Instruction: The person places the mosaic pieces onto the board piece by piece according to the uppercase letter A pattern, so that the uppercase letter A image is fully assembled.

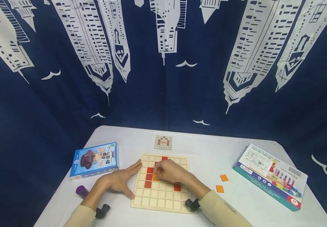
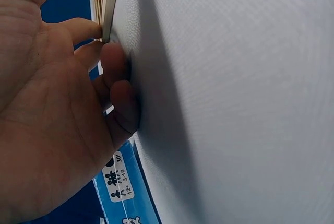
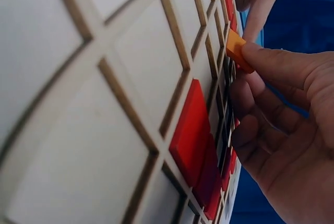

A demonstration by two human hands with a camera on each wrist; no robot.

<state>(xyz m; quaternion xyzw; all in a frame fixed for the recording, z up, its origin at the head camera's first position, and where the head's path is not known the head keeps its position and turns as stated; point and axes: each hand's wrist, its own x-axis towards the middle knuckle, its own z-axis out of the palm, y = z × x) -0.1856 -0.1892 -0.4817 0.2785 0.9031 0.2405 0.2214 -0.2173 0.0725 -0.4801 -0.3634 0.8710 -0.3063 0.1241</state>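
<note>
A square wooden grid board [image 1: 157, 202] lies on the white table with red square tiles [image 1: 147, 184] in some of its cells. My right hand [image 1: 170, 171] is over the board's middle and pinches an orange square tile [image 3: 237, 50] between thumb and finger. In the right wrist view the tile is tilted at the grid, beside red tiles [image 3: 194, 135]. Spread at the board's left side, my left hand [image 1: 121, 180] touches its edge with straight fingers. The left wrist view has its palm [image 2: 47, 104] and the board's edge. My right hand hides some cells.
Two loose orange tiles [image 1: 224, 178] lie right of the board. A pattern card [image 1: 163, 142] is behind it. A blue game box [image 1: 95, 160] stands left, a teal and white box [image 1: 271, 176] right. A purple cylinder [image 1: 81, 191] is by my left forearm.
</note>
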